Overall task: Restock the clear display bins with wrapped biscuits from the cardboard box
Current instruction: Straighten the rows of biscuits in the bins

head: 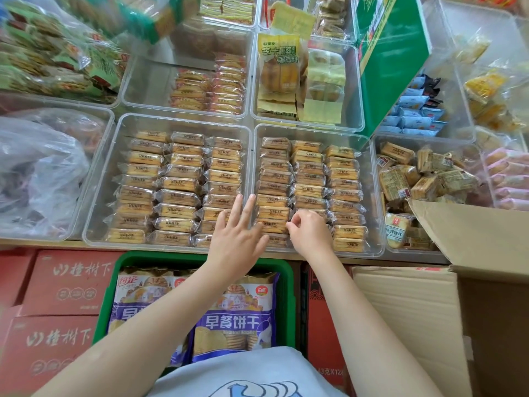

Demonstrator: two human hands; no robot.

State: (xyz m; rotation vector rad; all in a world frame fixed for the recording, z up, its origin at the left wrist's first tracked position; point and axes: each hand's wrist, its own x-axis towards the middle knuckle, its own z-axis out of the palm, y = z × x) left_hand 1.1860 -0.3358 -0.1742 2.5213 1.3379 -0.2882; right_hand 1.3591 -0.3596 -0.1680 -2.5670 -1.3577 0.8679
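Two clear bins sit side by side at the near edge of the shelf, both packed with neat rows of wrapped biscuits [309, 179]. The left hand [237, 236] lies flat with straight, spread fingers over the wall between the left bin [94, 213] and the right bin [375, 224], holding nothing. The right hand [310, 233] is curled over the near rows of the right bin, its fingertips pinching a packet there. The cardboard box [472, 239] stands open at the near right, its flap reaching over a further bin of loose packets [412, 179]. Below the shelf, a green crate [200, 257] holds purple biscuit bags [233, 325], with red cartons [65, 282] to its left.
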